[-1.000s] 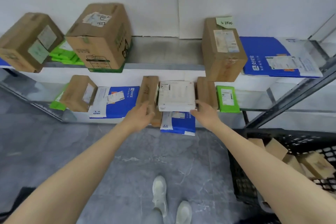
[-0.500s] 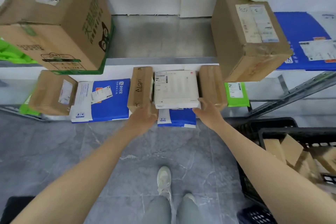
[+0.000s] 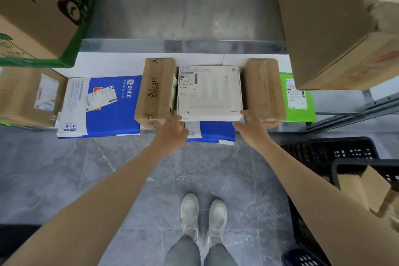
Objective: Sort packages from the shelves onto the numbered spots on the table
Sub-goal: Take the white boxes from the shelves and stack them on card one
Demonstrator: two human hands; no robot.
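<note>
Metal shelf rack [image 3: 183,45] over grey floor; white box [image 3: 209,93] sits on lower shelf, left hand [image 3: 172,130] and right hand [image 3: 251,128] pinching its front corners. Brown boxes [image 3: 155,90] crowd both sides of grip, blue mailer [image 3: 216,133] beneath: pulling may drag them off. Black crate [image 3: 345,149] right of grip holds cardboard cartons [image 3: 364,188]

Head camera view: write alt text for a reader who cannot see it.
A person's left hand touches and right hand pinches the near corners of a white box on a shelf, between two brown boxes, atop a blue mailer.
</note>
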